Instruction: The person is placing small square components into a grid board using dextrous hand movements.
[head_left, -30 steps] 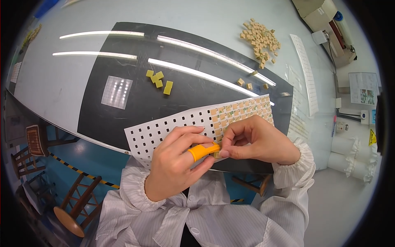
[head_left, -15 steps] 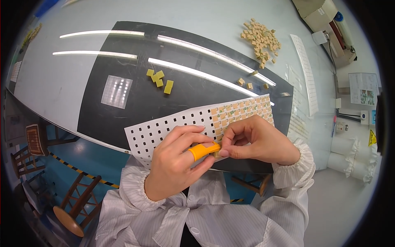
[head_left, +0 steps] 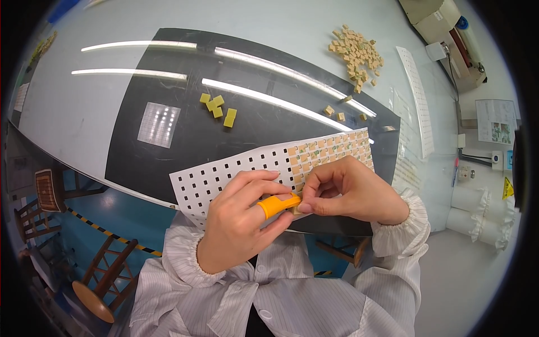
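The white perforated sheet, partly covered with tan squares, is positioned over the black mat's near side. The left hand, an orange finger sleeve worn, is loosely spread across it; the right hand's thumb and forefinger are brought together, their grip hidden. Yellow cubes are scattered beyond.
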Action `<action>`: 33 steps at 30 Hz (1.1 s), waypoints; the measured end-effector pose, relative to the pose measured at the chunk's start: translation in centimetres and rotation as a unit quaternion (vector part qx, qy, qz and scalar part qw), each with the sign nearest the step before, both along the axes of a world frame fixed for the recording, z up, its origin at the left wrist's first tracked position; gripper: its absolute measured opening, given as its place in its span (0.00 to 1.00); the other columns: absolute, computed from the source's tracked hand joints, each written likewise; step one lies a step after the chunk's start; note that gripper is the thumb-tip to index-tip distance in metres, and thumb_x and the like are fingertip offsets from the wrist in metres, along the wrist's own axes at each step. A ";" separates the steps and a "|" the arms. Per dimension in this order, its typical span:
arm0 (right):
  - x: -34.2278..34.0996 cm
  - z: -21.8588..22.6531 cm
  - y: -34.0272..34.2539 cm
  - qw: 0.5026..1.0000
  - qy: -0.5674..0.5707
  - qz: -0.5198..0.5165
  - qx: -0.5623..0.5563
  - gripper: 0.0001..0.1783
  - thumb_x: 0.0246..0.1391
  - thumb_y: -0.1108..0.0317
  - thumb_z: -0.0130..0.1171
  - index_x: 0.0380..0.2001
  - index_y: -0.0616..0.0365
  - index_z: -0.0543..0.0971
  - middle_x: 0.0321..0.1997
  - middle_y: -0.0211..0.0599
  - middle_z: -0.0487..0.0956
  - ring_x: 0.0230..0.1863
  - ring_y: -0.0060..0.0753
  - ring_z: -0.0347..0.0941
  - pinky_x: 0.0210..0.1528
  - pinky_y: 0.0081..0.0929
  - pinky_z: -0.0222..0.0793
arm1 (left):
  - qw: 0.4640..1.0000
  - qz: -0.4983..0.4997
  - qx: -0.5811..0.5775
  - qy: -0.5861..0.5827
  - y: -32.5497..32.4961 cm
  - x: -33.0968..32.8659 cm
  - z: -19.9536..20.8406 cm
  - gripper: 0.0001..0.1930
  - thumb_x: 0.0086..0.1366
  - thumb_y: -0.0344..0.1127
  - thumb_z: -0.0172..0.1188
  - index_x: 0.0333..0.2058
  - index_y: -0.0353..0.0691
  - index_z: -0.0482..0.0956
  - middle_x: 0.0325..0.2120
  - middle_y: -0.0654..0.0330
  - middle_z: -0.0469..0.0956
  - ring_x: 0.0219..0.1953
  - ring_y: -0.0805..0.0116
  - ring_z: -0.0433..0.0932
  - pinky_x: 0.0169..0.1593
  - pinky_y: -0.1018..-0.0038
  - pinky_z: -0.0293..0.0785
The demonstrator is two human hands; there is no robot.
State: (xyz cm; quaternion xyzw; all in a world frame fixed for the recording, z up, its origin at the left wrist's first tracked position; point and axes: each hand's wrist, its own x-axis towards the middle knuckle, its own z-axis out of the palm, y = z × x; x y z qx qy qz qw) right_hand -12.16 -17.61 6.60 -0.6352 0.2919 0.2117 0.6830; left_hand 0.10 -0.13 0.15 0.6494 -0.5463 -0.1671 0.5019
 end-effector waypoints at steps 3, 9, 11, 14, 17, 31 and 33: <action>-0.1 0.0 0.1 1.000 -0.002 0.001 -0.010 0.04 0.52 0.75 0.65 0.29 0.63 0.80 0.29 0.27 0.80 0.34 0.15 0.74 0.40 0.16 0.71 | 1.000 0.000 0.006 0.008 0.0 0.0 0.0 0.12 0.43 0.25 0.72 0.30 0.38 0.85 0.34 0.61 0.82 0.46 0.58 0.79 0.46 0.66 0.77; 0.6 0.7 1.3 0.988 0.000 0.044 -0.147 0.10 0.52 0.69 0.68 0.24 0.61 0.76 0.23 0.25 0.77 0.25 0.12 0.68 0.28 0.15 0.65 | 1.000 0.001 0.009 0.003 0.0 0.0 0.1 0.12 0.43 0.26 0.73 0.31 0.37 0.85 0.34 0.60 0.82 0.46 0.58 0.79 0.46 0.66 0.77; 0.7 0.8 1.3 0.980 0.006 0.070 -0.188 0.12 0.52 0.68 0.68 0.23 0.61 0.76 0.22 0.25 0.75 0.23 0.11 0.66 0.25 0.15 0.63 | 1.000 0.003 0.010 -0.001 -0.1 0.0 0.1 0.12 0.43 0.26 0.73 0.31 0.37 0.85 0.34 0.60 0.82 0.46 0.58 0.79 0.46 0.66 0.77; 0.4 0.8 0.8 0.963 -0.038 0.149 -0.222 0.12 0.54 0.66 0.67 0.25 0.62 0.77 0.20 0.26 0.75 0.21 0.11 0.65 0.23 0.14 0.61 | 1.000 0.008 0.007 -0.005 -0.1 -0.1 0.1 0.13 0.44 0.27 0.74 0.31 0.37 0.85 0.34 0.60 0.82 0.46 0.58 0.79 0.46 0.67 0.78; -0.7 0.6 0.1 0.972 -0.073 0.104 -0.195 0.10 0.56 0.67 0.65 0.28 0.63 0.78 0.21 0.27 0.76 0.21 0.12 0.67 0.23 0.13 0.62 | 1.000 0.005 0.008 -0.003 -0.1 0.0 0.0 0.13 0.44 0.27 0.74 0.31 0.37 0.85 0.34 0.60 0.82 0.45 0.58 0.79 0.46 0.68 0.78; -3.1 -2.0 3.7 0.843 -0.186 -0.018 -0.505 0.11 0.47 0.74 0.69 0.35 0.60 0.80 0.29 0.34 0.75 0.23 0.27 0.73 0.25 0.22 0.70 | 1.000 0.007 0.008 -0.007 -0.1 0.0 -0.1 0.13 0.43 0.27 0.75 0.30 0.36 0.85 0.34 0.60 0.82 0.45 0.59 0.79 0.44 0.68 0.78; -3.4 -2.9 4.6 0.831 -0.212 -0.015 -0.514 0.09 0.47 0.74 0.69 0.34 0.60 0.80 0.30 0.36 0.76 0.26 0.33 0.76 0.27 0.25 0.72 | 1.000 0.010 0.005 -0.010 -0.1 -0.1 -0.1 0.13 0.42 0.27 0.75 0.31 0.36 0.85 0.34 0.60 0.82 0.45 0.59 0.79 0.44 0.68 0.78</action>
